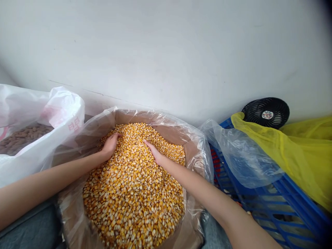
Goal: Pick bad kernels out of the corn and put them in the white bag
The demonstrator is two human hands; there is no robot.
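Head view, left to right. Far left: white sack [75, 119], mouth open, pinkish-red print on its side; brown pieces [28, 135] inside, too small to identify for certain. Dark grey fabric [31, 224] below, at the bottom edge. Left forearm [57, 176] comes in over it, bare.

Next, cardboard box [166, 133] with a clear plastic liner [198, 152], its edge crumpled and folded over the rim. Corn kernels [135, 197] heaped inside, yellow to orange with pale tips; loose, spread across most of the box.

Left hand [110, 147] at the left side of the heap, toward the far end. Thumb uppermost, pointing away from the body; fingers mostly sunk among kernels. Grip touches corn; cannot tell how far the buried fingers curl, or whether any kernels are held.

Right hand [155, 155] opposite, well apart from the left, a strip of corn between them. Thumb stretched out along the surface, remaining fingers hidden in the heap. Grip likewise in contact with kernels; opening and hold cannot be told. Right forearm [197, 186] crosses the liner.

Farther right: blue crate [293, 204], slatted; clear plastic sheet [246, 159] draped on it; black fan [268, 112] near the wall [166, 58]; yellow mesh [308, 155] at the edge.
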